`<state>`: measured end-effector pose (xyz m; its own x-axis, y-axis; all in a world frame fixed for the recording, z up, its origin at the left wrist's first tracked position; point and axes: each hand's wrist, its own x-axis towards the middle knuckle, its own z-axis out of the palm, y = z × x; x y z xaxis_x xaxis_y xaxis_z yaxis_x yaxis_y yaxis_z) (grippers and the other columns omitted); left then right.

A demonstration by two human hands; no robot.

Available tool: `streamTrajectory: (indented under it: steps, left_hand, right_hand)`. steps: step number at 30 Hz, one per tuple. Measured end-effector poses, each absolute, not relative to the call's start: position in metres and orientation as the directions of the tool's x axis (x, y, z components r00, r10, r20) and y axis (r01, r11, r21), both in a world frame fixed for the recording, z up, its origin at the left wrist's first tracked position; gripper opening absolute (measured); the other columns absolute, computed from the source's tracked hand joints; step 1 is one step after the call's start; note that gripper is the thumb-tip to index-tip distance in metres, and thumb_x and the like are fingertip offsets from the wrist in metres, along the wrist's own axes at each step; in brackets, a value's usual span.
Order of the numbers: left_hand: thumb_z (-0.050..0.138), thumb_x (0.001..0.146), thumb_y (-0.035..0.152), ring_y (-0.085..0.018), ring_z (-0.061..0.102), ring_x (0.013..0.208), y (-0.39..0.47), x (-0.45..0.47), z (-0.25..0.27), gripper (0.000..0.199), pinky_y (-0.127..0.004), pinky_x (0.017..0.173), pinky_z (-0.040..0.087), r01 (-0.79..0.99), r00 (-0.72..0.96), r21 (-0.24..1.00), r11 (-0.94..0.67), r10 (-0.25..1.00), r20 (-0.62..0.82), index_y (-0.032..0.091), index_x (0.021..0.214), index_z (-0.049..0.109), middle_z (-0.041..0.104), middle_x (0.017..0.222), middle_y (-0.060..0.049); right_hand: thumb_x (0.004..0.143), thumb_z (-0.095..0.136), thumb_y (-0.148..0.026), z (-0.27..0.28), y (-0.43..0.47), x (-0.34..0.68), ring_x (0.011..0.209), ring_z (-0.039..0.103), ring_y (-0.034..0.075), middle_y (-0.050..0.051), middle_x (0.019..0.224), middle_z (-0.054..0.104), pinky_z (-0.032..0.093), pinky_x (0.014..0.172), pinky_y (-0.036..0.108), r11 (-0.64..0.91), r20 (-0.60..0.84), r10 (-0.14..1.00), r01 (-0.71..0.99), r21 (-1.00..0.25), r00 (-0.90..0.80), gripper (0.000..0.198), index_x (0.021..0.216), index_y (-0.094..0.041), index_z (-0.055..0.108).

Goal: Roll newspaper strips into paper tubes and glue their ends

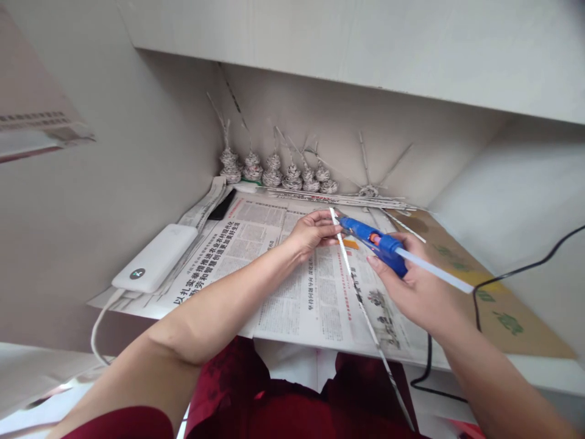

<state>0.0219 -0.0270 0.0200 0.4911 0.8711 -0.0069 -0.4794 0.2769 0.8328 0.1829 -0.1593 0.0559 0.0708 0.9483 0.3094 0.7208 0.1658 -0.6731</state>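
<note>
My left hand (315,231) pinches a thin rolled paper stick (355,286) near its upper end. The stick slants down across the newspaper (292,292) and over the front edge toward my lap. In my right hand (411,274) is a blue hot glue gun (365,231), gripped by its handle. A translucent glue stick (434,269) pokes out of the gun's rear. The nozzle points left and meets the paper stick's upper end beside my left fingers; whether they touch is hard to tell. Something orange (347,243) shows just under the nozzle.
Several woven paper gourds (273,171) line the back wall, with a spidery paper start (368,191) to their right. Loose paper sticks (329,198) lie before them. A white power bank (155,257), a black phone (222,205), brown cardboard (507,305) and a black cord (525,269) surround the newspaper.
</note>
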Motion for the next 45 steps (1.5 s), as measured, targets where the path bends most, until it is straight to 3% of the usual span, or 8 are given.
streamTrajectory:
  steps: [5, 16, 23, 31, 45]
  left_hand:
    - [0.072, 0.064, 0.004, -0.013, 0.065, 0.061, -0.0288, 0.0208, 0.0227, 0.034, -0.020, 0.053, 0.051, -0.472, 0.492, 0.840, 0.266, 0.871, 0.000, 0.014, 0.094, 0.063, 0.068, 0.075, -0.002]
    - [0.073, 0.064, 0.005, -0.014, 0.067, 0.065, -0.0248, 0.0207, 0.0200, 0.033, -0.019, 0.053, 0.050, -0.460, 0.506, 0.846, 0.271, 0.862, -0.001, 0.013, 0.094, 0.063, 0.069, 0.082, -0.006]
    - [0.073, 0.064, 0.006, -0.013, 0.066, 0.061, -0.0232, 0.0202, 0.0195, 0.031, -0.020, 0.053, 0.050, -0.458, 0.488, 0.853, 0.248, 0.873, 0.008, 0.014, 0.092, 0.063, 0.069, 0.080, -0.004]
    - [0.072, 0.064, 0.005, -0.012, 0.065, 0.059, -0.0245, 0.0197, 0.0213, 0.032, -0.019, 0.051, 0.050, -0.457, 0.466, 0.863, 0.215, 0.884, 0.027, 0.014, 0.093, 0.063, 0.068, 0.080, -0.004]
    - [0.072, 0.063, 0.008, -0.013, 0.065, 0.060, -0.0255, 0.0201, 0.0216, 0.033, -0.021, 0.053, 0.051, -0.445, 0.456, 0.878, 0.176, 0.888, 0.053, 0.014, 0.095, 0.063, 0.067, 0.078, -0.003]
  right_hand:
    - [0.085, 0.049, -0.041, 0.0553, -0.1551, 0.1741, 0.077, 0.059, 0.023, 0.005, 0.085, 0.064, 0.044, 0.068, 0.034, 0.140, 0.349, 0.936, 0.863, -0.485, 0.045, 0.030, 0.108, -0.024, 0.055]
    - [0.085, 0.048, -0.044, 0.0511, -0.1560, 0.1808, 0.065, 0.060, 0.022, 0.005, 0.080, 0.064, 0.042, 0.059, 0.032, 0.079, 0.296, 0.951, 0.858, -0.507, 0.087, 0.033, 0.110, -0.025, 0.055]
    - [0.087, 0.043, -0.039, 0.0554, -0.1535, 0.1763, 0.070, 0.059, 0.024, 0.006, 0.079, 0.063, 0.038, 0.060, 0.031, 0.148, 0.403, 0.915, 0.943, -0.297, -0.016, 0.027, 0.106, -0.023, 0.054]
    - [0.087, 0.041, -0.035, 0.0528, -0.1536, 0.1775, 0.072, 0.058, 0.025, 0.007, 0.077, 0.061, 0.036, 0.058, 0.031, 0.120, 0.391, 0.919, 0.976, -0.180, -0.041, 0.026, 0.107, -0.022, 0.052]
    - [0.086, 0.041, -0.030, 0.0546, -0.1500, 0.1774, 0.068, 0.058, 0.022, 0.006, 0.078, 0.062, 0.035, 0.057, 0.028, 0.128, 0.368, 0.926, 0.987, -0.095, -0.085, 0.020, 0.099, -0.019, 0.051]
